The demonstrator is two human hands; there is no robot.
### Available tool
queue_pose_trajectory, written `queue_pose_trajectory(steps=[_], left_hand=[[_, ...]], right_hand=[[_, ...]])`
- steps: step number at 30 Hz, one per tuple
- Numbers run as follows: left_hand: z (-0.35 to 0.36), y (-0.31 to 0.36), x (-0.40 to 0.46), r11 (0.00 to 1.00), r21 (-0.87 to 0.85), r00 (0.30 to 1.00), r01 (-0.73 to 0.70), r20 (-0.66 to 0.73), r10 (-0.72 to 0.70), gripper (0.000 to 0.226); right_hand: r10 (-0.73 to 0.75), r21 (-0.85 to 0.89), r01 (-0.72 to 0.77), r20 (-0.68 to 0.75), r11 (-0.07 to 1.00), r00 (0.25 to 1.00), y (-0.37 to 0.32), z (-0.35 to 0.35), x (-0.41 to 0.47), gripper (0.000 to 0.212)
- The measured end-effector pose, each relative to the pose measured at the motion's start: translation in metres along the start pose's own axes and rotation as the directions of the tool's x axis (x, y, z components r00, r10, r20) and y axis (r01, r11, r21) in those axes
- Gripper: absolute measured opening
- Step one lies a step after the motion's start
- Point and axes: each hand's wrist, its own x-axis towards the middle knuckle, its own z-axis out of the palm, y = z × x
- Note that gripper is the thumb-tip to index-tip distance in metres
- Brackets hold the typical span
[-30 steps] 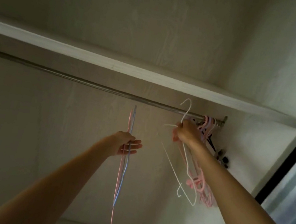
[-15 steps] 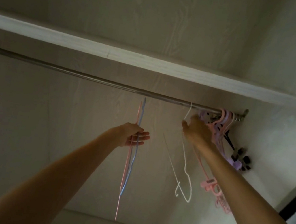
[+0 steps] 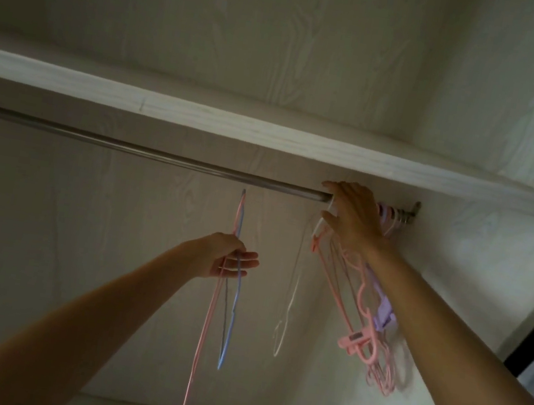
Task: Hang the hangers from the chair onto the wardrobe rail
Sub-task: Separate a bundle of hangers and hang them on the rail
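Task is well underway, not finished. A cluster of pink and lilac plastic hangers (image 3: 367,324) already hangs at the far right end of the round steel wardrobe rail (image 3: 148,154), bunched against the end bracket under the pale wood-grain shelf (image 3: 202,116). A thin white wire hanger (image 3: 291,296) hangs just left of that bunch; its hook is hidden behind the right hand (image 3: 351,216), so I can't confirm it's seated on the rail, but it looks like it is. Right hand is up at the rail, fingers mostly straight and spread, fingertips over the top of the rail and thumb below it, touching the hanger necks, not clamped on anything as far as I can see. Left hand (image 3: 227,260) sits lower and well left of the bunch, pinching a thin pink hanger (image 3: 204,331) and a thin blue hanger (image 3: 230,318) between thumb and fingers; both dangle edge-on, hooks pointing up just below the rail, not on it. So at least those two are left. The chair is out of frame, so I can't tell whether more are waiting there. Versus a second ago: the right hand was gripping the white hanger with its hook near the rail; now the hanger hangs below and the hand has gone open and risen onto the rail, apparently shoving the bunch right. Left hand's hold on its two hangers is unchanged, and the camera has shifted so the rail's left end is out of view.
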Motion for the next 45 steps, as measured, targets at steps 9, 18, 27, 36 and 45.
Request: queue_pose_trajectory(steps=[9,18,27,36,45], left_hand=[[0.005,-0.004,0.010,1.000,0.005,0.999,0.031,0.044,-0.031,0.007],[0.007,-0.020,-0.003,0.996,0.091,0.993,0.010,0.113,-0.020,0.005],[0.024,-0.042,-0.022,0.999,0.046,0.996,-0.016,0.085,0.012,0.036],[0.018,-0.029,-0.038,1.000,-0.018,0.998,-0.008,0.066,0.009,0.022],[0.012,-0.003,-0.035,0.995,-0.015,0.979,-0.102,-0.179,0.097,0.030]], right_hand=[[0.155,-0.128,-0.147,0.056,0.981,0.986,0.057,-0.012,-0.019,0.053],[0.172,0.291,-0.191,0.089,0.937,0.981,-0.010,-0.021,-0.047,0.026],[0.009,0.492,-0.733,0.828,0.469,0.561,-0.123,-0.003,-0.096,0.035],[0.071,0.578,-0.766,0.783,0.282,0.617,-0.101,-0.023,-0.128,0.015],[0.216,0.626,-0.758,0.727,0.183,0.652,-0.052,-0.064,-0.099,0.014]])
